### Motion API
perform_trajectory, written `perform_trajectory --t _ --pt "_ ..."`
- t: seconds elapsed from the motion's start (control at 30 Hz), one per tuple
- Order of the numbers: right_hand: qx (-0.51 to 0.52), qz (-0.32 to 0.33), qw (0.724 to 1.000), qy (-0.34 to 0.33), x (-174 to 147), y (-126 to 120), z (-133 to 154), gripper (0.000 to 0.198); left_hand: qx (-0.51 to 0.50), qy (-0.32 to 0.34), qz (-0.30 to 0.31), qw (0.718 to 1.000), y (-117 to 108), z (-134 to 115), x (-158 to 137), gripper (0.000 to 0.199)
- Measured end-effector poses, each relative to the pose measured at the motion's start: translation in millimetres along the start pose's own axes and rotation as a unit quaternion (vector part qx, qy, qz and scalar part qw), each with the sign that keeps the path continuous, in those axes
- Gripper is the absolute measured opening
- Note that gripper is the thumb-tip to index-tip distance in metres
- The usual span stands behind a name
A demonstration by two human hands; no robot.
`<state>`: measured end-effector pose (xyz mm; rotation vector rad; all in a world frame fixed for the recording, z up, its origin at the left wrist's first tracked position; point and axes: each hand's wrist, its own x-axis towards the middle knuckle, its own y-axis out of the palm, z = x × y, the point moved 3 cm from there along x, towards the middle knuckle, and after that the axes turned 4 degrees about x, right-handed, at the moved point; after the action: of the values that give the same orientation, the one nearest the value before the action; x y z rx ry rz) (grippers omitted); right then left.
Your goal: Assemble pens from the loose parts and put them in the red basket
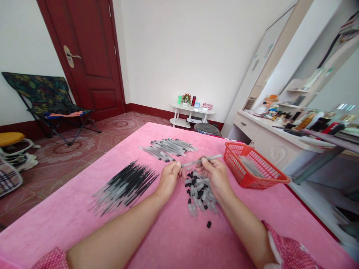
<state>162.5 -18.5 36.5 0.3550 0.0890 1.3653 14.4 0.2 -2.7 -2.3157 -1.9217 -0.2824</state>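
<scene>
A slim, translucent grey pen (192, 163) is held level above the pink-covered table. My left hand (169, 178) pinches its left end, and my right hand (216, 172) grips it toward the right, with the tip sticking out past the fingers. Whether it is one piece or two joined parts, I cannot tell. Below my right hand lies a heap of clear and black pen caps (199, 189), with one black piece (209, 224) apart from it. Left of my left hand, many dark pen refills (126, 186) are spread. Beyond my hands rest several grey pens (171, 147).
An orange-red plastic basket (246, 183) at the right holds clear pen barrels (251, 167). Pink cloth (174, 239) covers the table. Farther right stands a cluttered dressing table (262, 130). A folding chair (56, 97) and a red door (84, 48) are at the left.
</scene>
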Motion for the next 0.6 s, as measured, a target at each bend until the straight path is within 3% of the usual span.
perform_trajectory --t 0.1,0.3,0.47,0.6 --pt "-0.01 -0.007 1.0 -0.008 0.7 -1.4 -0.1 0.026 -0.018 -0.03 0.016 0.999 2.8 5.1 0.3 0.044" --pt "0.005 -0.013 1.0 0.008 3.7 -5.2 -2.6 0.028 0.028 0.049 -0.007 0.998 -0.4 4.7 3.6 0.035" --pt "0.005 0.005 1.0 0.0 2.8 -2.6 0.1 0.026 -0.011 -0.009 0.011 1.0 0.1 4.8 2.1 0.049" --pt "0.016 -0.01 1.0 0.006 4.0 -4.9 -0.3 0.025 0.016 0.044 -0.005 0.999 -1.0 -0.5 0.8 0.034"
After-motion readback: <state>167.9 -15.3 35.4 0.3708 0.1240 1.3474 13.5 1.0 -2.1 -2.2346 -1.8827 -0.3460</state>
